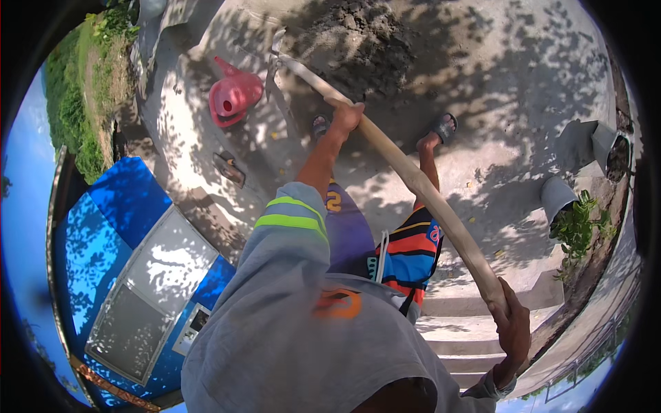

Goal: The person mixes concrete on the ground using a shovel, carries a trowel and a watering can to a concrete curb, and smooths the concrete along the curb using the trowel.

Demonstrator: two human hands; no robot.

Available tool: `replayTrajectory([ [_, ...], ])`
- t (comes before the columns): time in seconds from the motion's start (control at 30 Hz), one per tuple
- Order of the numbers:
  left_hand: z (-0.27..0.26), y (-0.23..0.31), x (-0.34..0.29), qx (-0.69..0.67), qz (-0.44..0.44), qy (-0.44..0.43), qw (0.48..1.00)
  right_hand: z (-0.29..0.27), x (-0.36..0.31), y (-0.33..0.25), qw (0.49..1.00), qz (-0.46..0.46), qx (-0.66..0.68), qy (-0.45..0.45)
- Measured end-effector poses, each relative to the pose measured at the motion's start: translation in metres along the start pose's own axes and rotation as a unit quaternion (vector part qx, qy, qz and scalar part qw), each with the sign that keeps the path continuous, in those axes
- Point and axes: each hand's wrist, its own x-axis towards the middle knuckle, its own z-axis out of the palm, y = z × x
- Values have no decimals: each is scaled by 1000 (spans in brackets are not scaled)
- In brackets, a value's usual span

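A long-handled pickaxe (413, 180) runs slantwise across the view, from the upper middle down to the lower right. Its pale wooden handle is slightly bent, and the narrow metal head (273, 65) is over the concrete at the far end. My left hand (346, 114) is wrapped round the handle nearer the head. Low at the right, my right hand (511, 322) grips the handle's butt end. A heap of dark, wet-looking sand or mortar (368, 51) lies just right of the head. Left of the head stands a pink plastic container (236, 96) with a round opening.
Concrete steps (468, 344) are at the lower right. A grey pot with a leafy plant (559, 199) and another planter (609, 151) line the right edge. A blue-and-white panelled structure (131, 261) stands at the left. My sandalled feet (444, 127) are on the shaded concrete.
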Motion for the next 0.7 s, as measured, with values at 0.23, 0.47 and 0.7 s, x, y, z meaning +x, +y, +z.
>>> replayTrajectory([
  [0.23, 134, -13, -125, 56, 74, 6, 996, -16, -69, 178, 996, 42, 65, 45],
  [0.47, 171, -99, -199, 116, 215, -121, 962, 49, -105, 290, 977, 83, 26, 193],
  [0.7, 147, 20, -186, 62, 223, 78, 970, 58, -45, 282, 987, 18, 46, 155],
])
